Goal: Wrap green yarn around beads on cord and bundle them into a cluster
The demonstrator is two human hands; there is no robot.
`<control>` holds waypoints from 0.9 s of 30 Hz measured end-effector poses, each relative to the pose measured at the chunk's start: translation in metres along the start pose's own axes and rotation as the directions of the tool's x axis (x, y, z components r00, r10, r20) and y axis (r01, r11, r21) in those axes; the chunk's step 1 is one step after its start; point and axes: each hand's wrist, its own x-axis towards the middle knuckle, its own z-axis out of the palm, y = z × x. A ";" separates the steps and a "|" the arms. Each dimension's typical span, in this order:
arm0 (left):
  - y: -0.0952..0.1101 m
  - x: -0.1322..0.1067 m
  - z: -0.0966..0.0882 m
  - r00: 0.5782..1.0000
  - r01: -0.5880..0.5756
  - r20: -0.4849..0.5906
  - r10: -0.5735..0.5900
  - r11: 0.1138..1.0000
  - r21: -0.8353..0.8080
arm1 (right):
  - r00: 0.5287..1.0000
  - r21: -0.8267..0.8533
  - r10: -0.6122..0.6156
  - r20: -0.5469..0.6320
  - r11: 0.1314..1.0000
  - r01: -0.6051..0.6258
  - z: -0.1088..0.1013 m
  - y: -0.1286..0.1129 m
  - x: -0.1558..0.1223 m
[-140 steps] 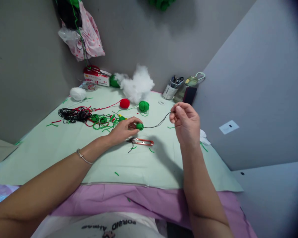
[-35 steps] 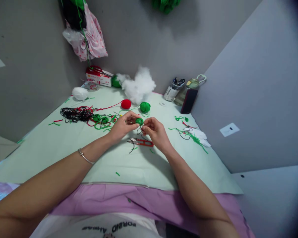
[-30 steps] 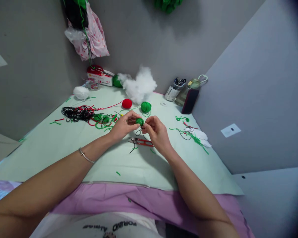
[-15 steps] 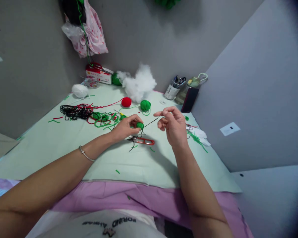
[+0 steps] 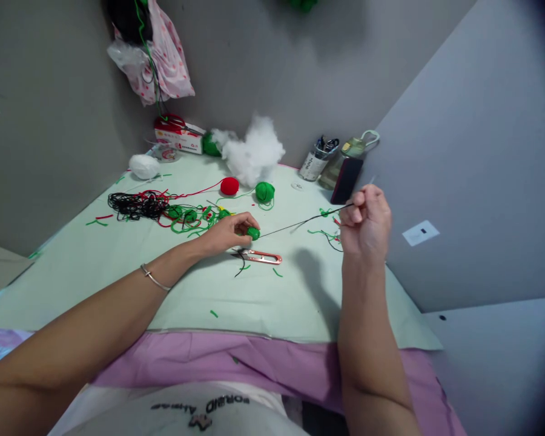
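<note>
My left hand (image 5: 227, 231) pinches a small green yarn ball (image 5: 254, 232) just above the pale green table cover (image 5: 118, 272). A black thread (image 5: 300, 223) runs taut from that ball up to my right hand (image 5: 366, 227), which is raised at the right with its fingers closed on the thread's end, where a thin needle seems to stick up. Red thread snips (image 5: 260, 257) lie on the cover directly below the ball.
Tangled black, red and green yarn (image 5: 154, 209) lies to the left, with a red ball (image 5: 229, 186), a green ball (image 5: 264, 192), white stuffing (image 5: 254, 151), a white ball (image 5: 143, 166), a box (image 5: 177, 138), a pen cup (image 5: 315, 162), a bottle (image 5: 345, 157) and a dark phone (image 5: 344, 180) at the back. Grey walls close in on the right.
My right hand has pulled away from the green ball, up and to the right, drawing the black thread out long and taut. My left hand has stayed on the ball.
</note>
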 end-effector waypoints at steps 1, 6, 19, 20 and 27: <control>0.000 0.000 -0.001 1.000 -0.002 0.003 0.002 1.000 -0.005 | 0.999 -0.013 -0.036 -0.012 0.999 0.035 0.000 -0.001 0.000; -0.001 0.001 -0.003 1.000 -0.010 -0.002 0.010 0.994 -0.112 | 0.995 -0.171 -0.028 0.096 0.984 0.044 0.006 0.005 -0.007; 0.003 -0.001 -0.006 0.995 -0.053 -0.094 0.035 0.978 -0.199 | 0.733 -0.665 -0.073 0.676 0.368 0.650 0.037 0.049 -0.058; 0.003 0.000 -0.006 0.993 -0.056 -0.113 0.033 0.977 -0.204 | 0.724 -0.665 -0.085 0.685 0.333 0.669 0.037 0.050 -0.059; 0.001 0.001 -0.006 0.990 -0.055 -0.141 0.026 0.978 -0.200 | 0.692 -0.646 -0.109 0.714 0.279 0.710 0.037 0.053 -0.061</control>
